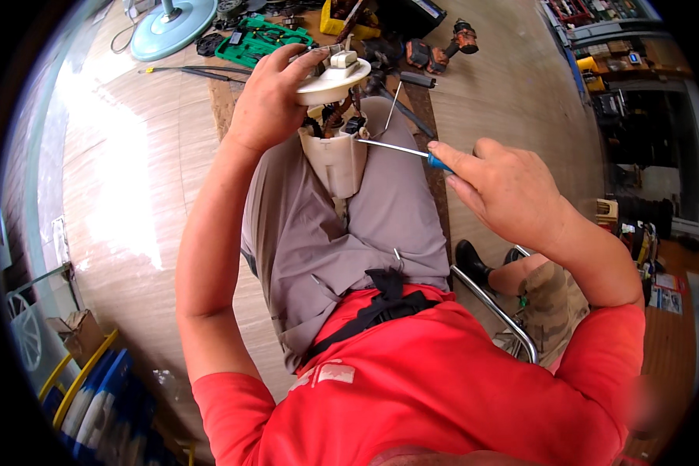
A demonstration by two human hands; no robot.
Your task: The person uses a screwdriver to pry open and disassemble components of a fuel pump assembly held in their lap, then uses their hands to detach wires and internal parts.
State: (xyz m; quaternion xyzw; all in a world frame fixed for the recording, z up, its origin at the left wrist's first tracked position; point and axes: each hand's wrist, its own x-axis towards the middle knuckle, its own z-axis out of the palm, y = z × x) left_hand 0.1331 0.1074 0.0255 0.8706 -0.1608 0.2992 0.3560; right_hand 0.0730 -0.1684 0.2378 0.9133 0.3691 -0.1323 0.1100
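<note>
A fuel pump module stands between my thighs, with a round off-white flange (328, 87) above a white plastic canister (339, 165). Dark corrugated hose and wiring show in the gap between the two parts. My left hand (276, 97) is closed around the flange's left side, its fingers over the top. In my right hand (509, 182) is a screwdriver (400, 147) with a blue handle, the index finger stretched along it. Its thin shaft points left, and the tip meets the canister's upper right rim by a small black fitting (355, 124).
A black-handled hooked pick (417, 79) lies just beyond my right knee. Farther off are an orange and black power tool (464, 37), a green tool tray (260, 40) and a pale blue round base (172, 33). A person's shod foot (472, 264) and a chrome chair tube (497, 311) are at my right.
</note>
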